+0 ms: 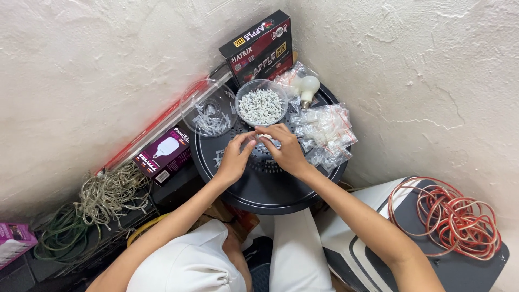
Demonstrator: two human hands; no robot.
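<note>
My left hand point(236, 157) and my right hand point(285, 150) meet over the middle of a round black table point(259, 189), fingertips together around a small clear plastic bag with small white pieces point(268, 140). Just beyond the hands stands a clear bowl full of small white cable clips point(261, 105). Left of it a second clear bowl point(207, 108) holds a few small filled bags. A heap of small clear bags point(326, 132) lies right of my right hand.
A white light bulb point(309, 86) and a dark red box point(259, 46) sit at the table's back. A bulb box point(163, 154), coiled grey and green wires point(102, 197) lie on the left. A red wire coil point(451, 216) rests on a case at right.
</note>
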